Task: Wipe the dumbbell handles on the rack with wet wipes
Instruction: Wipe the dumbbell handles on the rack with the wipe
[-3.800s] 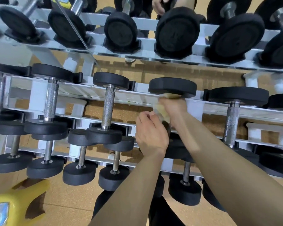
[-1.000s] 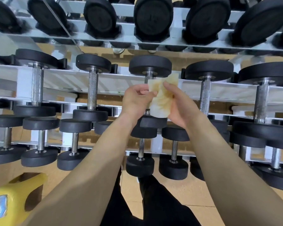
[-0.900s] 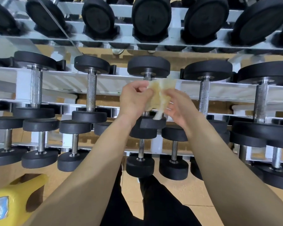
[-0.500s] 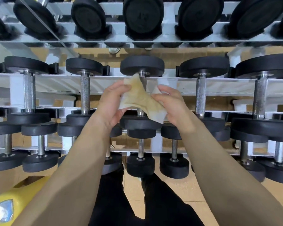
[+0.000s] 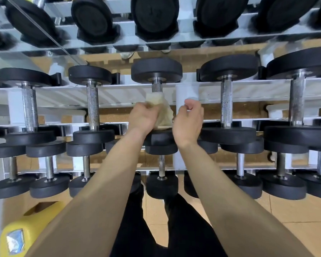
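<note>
A stained, yellowish wet wipe (image 5: pixel 160 110) is bunched over the knurled steel handle (image 5: pixel 157 87) of the middle dumbbell on the rack's middle shelf. My left hand (image 5: pixel 144 116) grips the wipe against that handle, hiding the handle's lower part. My right hand (image 5: pixel 188 119) hovers just right of the wipe with fingers loosely curled, holding nothing. The dumbbell's black top plate (image 5: pixel 157 70) shows above the wipe.
The white three-tier rack (image 5: pixel 63 95) carries black dumbbells on every shelf, with neighbouring handles at left (image 5: pixel 92 106) and right (image 5: pixel 226 104). A yellow container (image 5: pixel 20 236) stands on the floor at lower left. My black trousers (image 5: pixel 156 229) show below.
Both hands held the wipe spread out in front of the rack. Now my right hand has let go and my left hand has wrapped the wipe onto the middle handle.
</note>
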The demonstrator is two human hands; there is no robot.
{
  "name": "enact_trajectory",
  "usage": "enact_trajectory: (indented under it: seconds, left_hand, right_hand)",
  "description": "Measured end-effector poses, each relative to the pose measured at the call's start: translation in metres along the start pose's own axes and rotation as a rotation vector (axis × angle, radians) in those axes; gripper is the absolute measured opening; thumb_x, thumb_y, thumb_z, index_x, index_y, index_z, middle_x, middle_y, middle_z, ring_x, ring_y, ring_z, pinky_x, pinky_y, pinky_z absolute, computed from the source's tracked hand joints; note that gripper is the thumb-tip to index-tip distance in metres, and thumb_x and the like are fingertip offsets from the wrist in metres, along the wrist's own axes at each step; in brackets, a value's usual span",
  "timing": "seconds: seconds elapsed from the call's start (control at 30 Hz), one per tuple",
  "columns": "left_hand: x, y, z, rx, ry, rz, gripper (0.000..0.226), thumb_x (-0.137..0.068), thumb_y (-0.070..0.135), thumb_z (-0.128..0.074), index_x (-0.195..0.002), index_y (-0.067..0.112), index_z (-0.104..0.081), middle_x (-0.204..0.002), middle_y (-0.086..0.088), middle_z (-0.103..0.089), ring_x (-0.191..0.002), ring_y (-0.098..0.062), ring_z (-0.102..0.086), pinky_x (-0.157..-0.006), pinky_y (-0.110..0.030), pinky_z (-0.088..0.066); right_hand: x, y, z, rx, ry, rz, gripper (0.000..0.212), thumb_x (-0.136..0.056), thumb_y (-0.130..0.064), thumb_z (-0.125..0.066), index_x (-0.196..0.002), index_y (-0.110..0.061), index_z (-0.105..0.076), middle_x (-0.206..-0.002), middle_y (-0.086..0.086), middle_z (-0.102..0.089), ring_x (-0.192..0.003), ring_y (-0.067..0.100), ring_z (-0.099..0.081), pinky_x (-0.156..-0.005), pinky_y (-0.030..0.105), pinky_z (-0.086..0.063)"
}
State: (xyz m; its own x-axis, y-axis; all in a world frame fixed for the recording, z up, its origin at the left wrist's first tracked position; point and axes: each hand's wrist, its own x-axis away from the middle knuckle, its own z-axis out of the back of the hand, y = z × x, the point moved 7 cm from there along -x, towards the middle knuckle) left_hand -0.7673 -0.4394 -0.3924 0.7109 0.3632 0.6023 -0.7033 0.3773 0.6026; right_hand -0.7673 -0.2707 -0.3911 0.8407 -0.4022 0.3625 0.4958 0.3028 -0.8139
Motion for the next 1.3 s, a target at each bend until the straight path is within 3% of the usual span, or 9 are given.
enact_trajectory:
  seconds: [0.17, 0.3, 0.4, 0.57, 0.8, 0.9, 1.03, 1.17, 1.3]
  left_hand:
    - [-0.017, 0.010, -0.035, 0.194, -0.175, 0.167, 0.035, -0.081, 0.024, -0.081, -0.107, 0.006, -0.065, -0.089, -0.010, -0.071, -0.076, -0.023, -0.068, -0.067, -0.029, -0.057]
    - [-0.030, 0.005, -0.047, 0.351, -0.119, 0.296, 0.039, -0.071, 0.018, -0.084, -0.104, 0.003, -0.069, -0.087, -0.012, -0.075, -0.076, -0.025, -0.073, -0.078, -0.040, -0.063]
    - [-0.042, 0.006, -0.052, 0.469, -0.260, 0.285, 0.030, -0.076, 0.024, -0.084, -0.099, 0.007, -0.074, -0.093, -0.012, -0.077, -0.083, -0.027, -0.074, -0.083, -0.043, -0.062]
    - [-0.055, 0.013, -0.051, 0.617, -0.483, 0.209, 0.018, -0.088, 0.034, -0.075, -0.083, 0.016, -0.078, -0.075, -0.007, -0.066, -0.063, -0.021, -0.063, -0.057, -0.030, -0.053]
    - [-0.046, 0.004, -0.050, 0.422, -0.320, 0.203, 0.041, -0.080, 0.034, -0.082, -0.109, 0.007, -0.071, -0.097, -0.011, -0.076, -0.089, -0.031, -0.074, -0.078, -0.039, -0.061]
    - [-0.036, -0.001, -0.047, 0.169, -0.073, 0.270, 0.034, -0.078, 0.032, -0.083, -0.092, 0.012, -0.061, -0.089, -0.011, -0.072, -0.082, -0.029, -0.072, -0.077, -0.041, -0.062]
    - [-0.034, -0.001, -0.052, 0.207, -0.044, 0.335, 0.031, -0.079, 0.025, -0.082, -0.102, 0.009, -0.067, -0.085, -0.010, -0.072, -0.075, -0.025, -0.072, -0.074, -0.039, -0.063]
    - [-0.035, 0.005, -0.054, 0.419, -0.242, 0.374, 0.013, -0.084, 0.019, -0.076, -0.089, 0.009, -0.068, -0.070, -0.006, -0.068, -0.049, -0.020, -0.066, -0.046, -0.029, -0.054]
    - [-0.035, 0.016, -0.054, 0.559, -0.607, 0.267, 0.025, -0.095, 0.026, -0.064, -0.074, 0.015, -0.074, -0.072, -0.005, -0.070, -0.060, -0.019, -0.069, -0.056, -0.025, -0.055]
  right_hand:
    - [0.010, 0.012, -0.010, -0.083, 0.072, -0.108, 0.022, -0.103, -0.019, -0.044, -0.118, -0.017, -0.059, -0.123, -0.001, -0.055, -0.113, 0.019, -0.052, -0.089, 0.028, -0.035]
    - [0.010, 0.010, -0.007, -0.110, 0.091, -0.010, 0.018, -0.103, -0.016, -0.044, -0.111, -0.010, -0.059, -0.115, 0.003, -0.057, -0.101, 0.015, -0.049, -0.079, 0.020, -0.029]
    - [0.010, 0.007, -0.008, -0.086, 0.085, 0.059, 0.016, -0.102, -0.016, -0.045, -0.106, -0.009, -0.059, -0.107, 0.002, -0.056, -0.092, 0.014, -0.049, -0.074, 0.020, -0.030]
    - [0.011, 0.004, -0.008, -0.043, 0.057, 0.082, 0.009, -0.102, -0.018, -0.046, -0.100, -0.017, -0.054, -0.100, -0.002, -0.053, -0.082, -0.006, -0.046, -0.068, 0.004, -0.033]
    - [0.009, 0.004, -0.007, -0.029, 0.049, -0.048, 0.019, -0.105, -0.022, -0.039, -0.106, -0.016, -0.057, -0.108, -0.003, -0.055, -0.082, 0.006, -0.044, -0.067, 0.021, -0.030]
    - [0.010, 0.005, -0.006, -0.029, 0.055, -0.079, 0.021, -0.106, -0.022, -0.037, -0.107, -0.015, -0.056, -0.108, -0.005, -0.051, -0.089, 0.009, -0.043, -0.074, 0.026, -0.029]
    - [0.011, 0.004, -0.006, -0.021, 0.058, -0.068, 0.022, -0.107, -0.023, -0.037, -0.107, -0.015, -0.057, -0.107, -0.005, -0.052, -0.089, 0.009, -0.044, -0.075, 0.025, -0.030]
    - [0.010, 0.004, -0.007, 0.000, 0.056, -0.062, 0.019, -0.105, -0.021, -0.038, -0.102, -0.018, -0.056, -0.107, -0.003, -0.054, -0.089, 0.010, -0.043, -0.073, 0.023, -0.027]
    - [0.011, 0.004, -0.009, 0.020, 0.043, -0.050, 0.019, -0.104, -0.021, -0.037, -0.101, -0.019, -0.055, -0.106, -0.003, -0.055, -0.090, 0.009, -0.045, -0.071, 0.022, -0.026]
